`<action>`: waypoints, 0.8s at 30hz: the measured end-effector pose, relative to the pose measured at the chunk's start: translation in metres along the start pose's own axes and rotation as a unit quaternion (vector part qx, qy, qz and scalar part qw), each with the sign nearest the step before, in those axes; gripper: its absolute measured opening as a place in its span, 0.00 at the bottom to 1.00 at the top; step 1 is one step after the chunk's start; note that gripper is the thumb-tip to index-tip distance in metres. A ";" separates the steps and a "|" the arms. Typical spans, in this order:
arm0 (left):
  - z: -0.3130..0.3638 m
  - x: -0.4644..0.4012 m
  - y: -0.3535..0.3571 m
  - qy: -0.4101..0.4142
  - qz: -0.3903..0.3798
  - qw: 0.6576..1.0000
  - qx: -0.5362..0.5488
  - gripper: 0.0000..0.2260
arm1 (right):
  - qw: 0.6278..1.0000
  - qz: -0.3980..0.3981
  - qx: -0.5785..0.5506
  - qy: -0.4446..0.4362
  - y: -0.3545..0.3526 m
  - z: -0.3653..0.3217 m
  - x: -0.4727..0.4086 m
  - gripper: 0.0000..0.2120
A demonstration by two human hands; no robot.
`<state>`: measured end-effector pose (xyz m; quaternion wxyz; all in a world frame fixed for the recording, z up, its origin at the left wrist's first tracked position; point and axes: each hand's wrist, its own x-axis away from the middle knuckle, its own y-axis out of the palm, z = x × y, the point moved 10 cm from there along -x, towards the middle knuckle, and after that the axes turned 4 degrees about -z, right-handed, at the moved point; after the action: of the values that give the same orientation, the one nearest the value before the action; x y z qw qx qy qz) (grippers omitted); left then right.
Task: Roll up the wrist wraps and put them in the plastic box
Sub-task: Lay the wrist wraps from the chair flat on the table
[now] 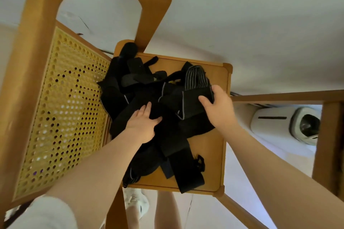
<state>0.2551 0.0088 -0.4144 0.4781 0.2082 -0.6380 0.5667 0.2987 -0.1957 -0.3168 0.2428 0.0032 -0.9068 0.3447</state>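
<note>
**Both hands in the wrap pile on the chair seat**

Head view, looking almost straight down. The wrist wraps [163,117] are one big black tangle, so it's honestly hard to say where one strap ends and the next starts, or how many there are. They're heaped on the wooden seat [214,154] of a chair, one end hanging over the near edge. A grey-striped piece [197,78] pokes out at the far side of the heap. The chair's cane back [61,108] fills the left of the frame, with its top cut off by the picture edge. There's no plastic box in this shot.

The left hand [143,126] lies on the middle of the pile, fingers mostly straight and spread, thumb tucked against a fold; it looks like pressing rather than a real grab. The right hand [217,108] grips the end of a strap at the pile's right side, thumb on top, fingers curled behind it and mostly hidden. Both forearms come in from the bottom; a white sleeve [46,214] shows on the left arm.

Off to the right on the floor sits a white appliance [275,122], partly blocked by a wooden rail [286,96].
</note>
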 end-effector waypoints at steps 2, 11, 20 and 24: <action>0.003 0.011 -0.011 0.005 0.001 0.999 0.032 0.25 | 0.984 -0.019 -0.177 0.024 -0.020 -0.020 0.015 0.07; 0.019 0.189 -0.144 0.191 0.215 0.850 0.441 0.13 | 0.903 -0.020 -0.428 0.006 -0.093 -0.121 0.119 0.05; 0.090 0.339 -0.156 0.344 0.171 0.819 0.427 0.13 | 0.833 0.068 -0.549 -0.001 -0.139 -0.155 0.250 0.07; 0.137 0.373 -0.130 0.404 0.064 0.768 0.493 0.12 | 0.777 0.125 -0.613 0.069 -0.145 -0.131 0.300 0.07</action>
<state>0.1385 -0.0492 -0.0174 0.4863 0.1256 -0.0311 0.8642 0.1170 -0.1758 -0.0094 0.2104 -0.2840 -0.8994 -0.2573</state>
